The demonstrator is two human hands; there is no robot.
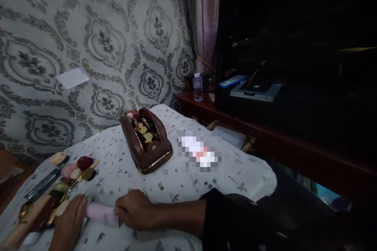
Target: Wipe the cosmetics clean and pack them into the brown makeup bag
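Note:
A pale pink tube [102, 214] lies level between my two hands, low in the view. The fingers of my right hand [136, 208] are closed on its right end. At its left end, my left hand [69, 221] has its fingers pressed together around the tip. Left of my hands, several cosmetic items lie in a pile, among them a dark red round item [85, 162] and a dark long case [44, 182]. Beyond my right hand stands a brown bag [132, 147], unzipped, with gold and pink items inside.
The cloth-covered surface [173, 180] carries a pixelated bright object [200, 151] right of the bag. A clear bottle [198, 87] stands on a reddish wooden ledge [188, 101] behind. Patterned wallpaper [123, 43] rises at the back.

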